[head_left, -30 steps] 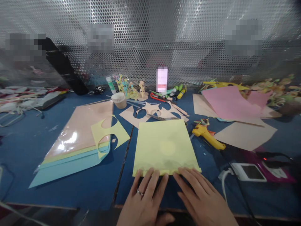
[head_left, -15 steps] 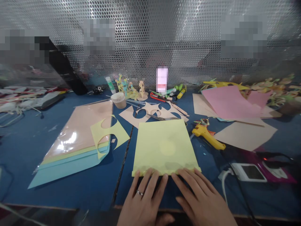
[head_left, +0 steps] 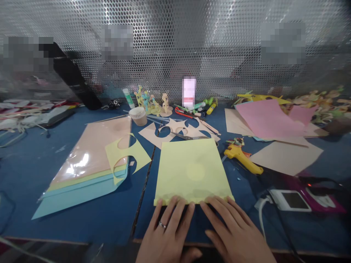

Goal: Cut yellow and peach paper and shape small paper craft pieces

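Note:
A yellow-green paper sheet (head_left: 192, 168) lies on the blue table, with a narrow folded strip along its near edge. My left hand (head_left: 170, 230) rests its spread fingertips on the left half of that strip; a ring is on one finger. On the right half, the fingertips of my right hand (head_left: 233, 228) touch the fold, fingers apart. Neither hand grips anything. Just beyond the sheet are scissors (head_left: 182, 136) on cut beige paper (head_left: 149, 136). A yellow glue gun (head_left: 242, 159) lies to the right.
At left, a plastic sleeve of coloured paper (head_left: 101, 149) lies under a yellow cut-out (head_left: 139, 157). A paper cup (head_left: 138, 116) stands behind. Pink paper (head_left: 271, 117) is at back right. A white device (head_left: 292, 201) with cables sits at right, before a perforated metal panel (head_left: 164, 40).

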### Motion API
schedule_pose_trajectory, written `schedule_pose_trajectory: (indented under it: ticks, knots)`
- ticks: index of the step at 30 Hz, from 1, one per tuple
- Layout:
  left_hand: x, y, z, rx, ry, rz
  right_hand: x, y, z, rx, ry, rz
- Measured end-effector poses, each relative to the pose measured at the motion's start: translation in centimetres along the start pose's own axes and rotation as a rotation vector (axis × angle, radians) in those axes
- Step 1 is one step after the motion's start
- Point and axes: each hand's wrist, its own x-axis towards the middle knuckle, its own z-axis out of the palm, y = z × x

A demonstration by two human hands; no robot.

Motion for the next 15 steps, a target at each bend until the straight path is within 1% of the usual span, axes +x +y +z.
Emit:
schedule_pose_trajectory:
  ticks: [6, 10, 15]
  knots:
    - [-0.03, -0.14, -0.15, 0.016, -0.032, 0.011, -0.10, -0.03, -0.07, 0.004, -0.005, -0.005]
    - [-0.26, 0.10, 0.35, 0.003, 0.011, -0.020, -0.06, -0.04, -0.08, -0.001, -0.012, -0.001]
    - [-0.40, 0.21, 0.66, 0.003, 0.014, -0.021, 0.00, -0.07, -0.05, -0.003, -0.009, -0.004]
